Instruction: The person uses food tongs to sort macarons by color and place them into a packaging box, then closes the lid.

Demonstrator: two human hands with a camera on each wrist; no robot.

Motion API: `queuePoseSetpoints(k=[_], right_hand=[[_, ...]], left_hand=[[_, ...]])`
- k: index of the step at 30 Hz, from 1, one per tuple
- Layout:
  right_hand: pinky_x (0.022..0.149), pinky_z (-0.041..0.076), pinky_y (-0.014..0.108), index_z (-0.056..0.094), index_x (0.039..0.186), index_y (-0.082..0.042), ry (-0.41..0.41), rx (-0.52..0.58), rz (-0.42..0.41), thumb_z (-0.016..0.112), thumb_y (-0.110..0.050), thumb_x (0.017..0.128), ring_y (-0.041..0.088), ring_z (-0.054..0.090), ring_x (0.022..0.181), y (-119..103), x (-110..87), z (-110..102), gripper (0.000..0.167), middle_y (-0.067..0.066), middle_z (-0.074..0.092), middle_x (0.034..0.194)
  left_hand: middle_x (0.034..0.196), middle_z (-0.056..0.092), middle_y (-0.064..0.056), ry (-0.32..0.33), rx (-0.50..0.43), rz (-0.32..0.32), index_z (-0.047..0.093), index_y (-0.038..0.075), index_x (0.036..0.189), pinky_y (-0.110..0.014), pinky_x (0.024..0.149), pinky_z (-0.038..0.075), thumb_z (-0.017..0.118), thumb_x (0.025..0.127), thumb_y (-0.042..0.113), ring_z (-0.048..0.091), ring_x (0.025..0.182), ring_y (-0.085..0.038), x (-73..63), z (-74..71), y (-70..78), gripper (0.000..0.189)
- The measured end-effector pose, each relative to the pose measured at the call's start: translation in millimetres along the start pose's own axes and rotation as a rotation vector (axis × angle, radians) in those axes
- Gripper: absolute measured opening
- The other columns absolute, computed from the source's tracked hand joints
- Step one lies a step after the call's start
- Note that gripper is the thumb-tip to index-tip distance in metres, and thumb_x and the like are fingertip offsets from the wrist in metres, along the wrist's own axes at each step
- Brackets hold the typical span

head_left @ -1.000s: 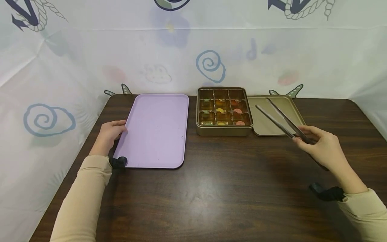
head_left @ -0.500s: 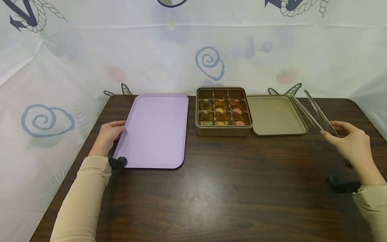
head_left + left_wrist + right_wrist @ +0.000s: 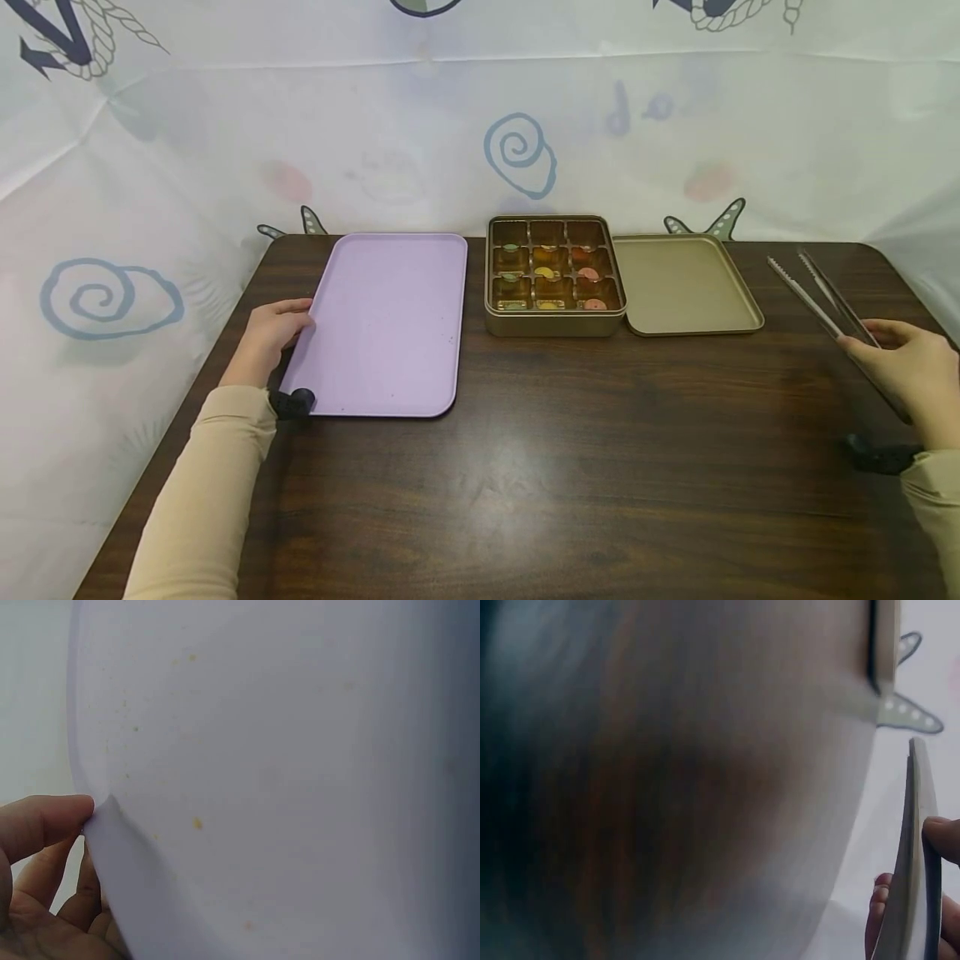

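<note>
A flat lilac tray (image 3: 386, 325) lies on the left of the table. My left hand (image 3: 266, 333) pinches its left rim, with the thumb (image 3: 52, 814) on the edge and the other fingers curled below it. At the far right, my right hand (image 3: 911, 367) holds a pair of metal tongs (image 3: 832, 312) over the table. Their serrated tips point away from me and stand apart, with nothing between them. In the right wrist view the tongs (image 3: 919, 847) run between thumb and fingers. Small crumbs dot the tray.
Right of the tray stands a gold tin (image 3: 555, 325) with a divided insert; several compartments hold green, yellow and pink round pieces. Its shallow gold lid (image 3: 686, 287) lies against its right side. A printed white cloth (image 3: 420, 150) hangs behind the dark wooden table (image 3: 562, 467).
My right hand has carried the tongs rightward, from over the gold lid to the table's right side, and lower at the end. The left hand and tray have stayed put.
</note>
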State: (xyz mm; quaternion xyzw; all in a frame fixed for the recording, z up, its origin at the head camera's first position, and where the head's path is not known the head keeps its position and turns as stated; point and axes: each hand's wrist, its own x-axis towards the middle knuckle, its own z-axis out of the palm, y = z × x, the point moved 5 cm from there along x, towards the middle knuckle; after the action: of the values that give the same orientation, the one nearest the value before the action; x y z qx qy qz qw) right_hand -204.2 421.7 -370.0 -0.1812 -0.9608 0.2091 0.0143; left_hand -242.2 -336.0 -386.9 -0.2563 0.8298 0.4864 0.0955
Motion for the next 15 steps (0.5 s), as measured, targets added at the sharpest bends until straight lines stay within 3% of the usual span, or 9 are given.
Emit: queuePoseSetpoints(k=[15], right_hand=[[0.089,0.036,0.07,0.035,0.135,0.015,-0.112,-0.044,-0.031,0.046,-0.044,0.096,0.062,0.037,0.112,24.7,8.7,3.9,0.072,0.046,0.036,0.13]], left_hand=[[0.15,0.039,-0.019,-0.015,0.0,0.008,0.035,0.005,0.147,-0.044,0.114,0.034,0.045,0.095,0.006,0.04,0.136,-0.031,0.3,0.1,2.5,0.053]])
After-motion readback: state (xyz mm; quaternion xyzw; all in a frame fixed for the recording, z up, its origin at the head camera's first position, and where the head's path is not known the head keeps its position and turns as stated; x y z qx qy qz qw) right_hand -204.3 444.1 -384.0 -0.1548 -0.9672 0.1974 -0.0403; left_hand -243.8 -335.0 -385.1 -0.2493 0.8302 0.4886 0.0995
